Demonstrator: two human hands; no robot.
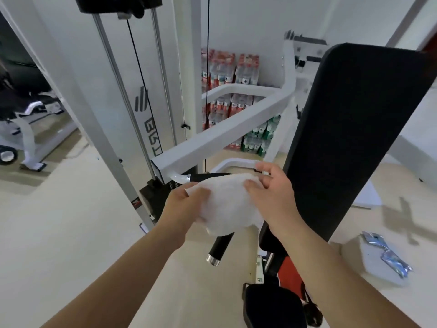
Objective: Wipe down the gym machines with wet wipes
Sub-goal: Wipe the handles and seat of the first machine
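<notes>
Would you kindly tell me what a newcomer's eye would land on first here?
First, the white wet wipe at centre, held between the left hand and right hand in front of a black handle. Then the tall black back pad at right, and water bottle packs stacked in the background.

A white wet wipe (227,204), opened out and rumpled, was pinched between the left hand (184,209) and right hand (272,197) in front of the black handle (220,247) of a white-framed gym machine (224,133), beside its tall, tilted black back pad (350,138).
</notes>
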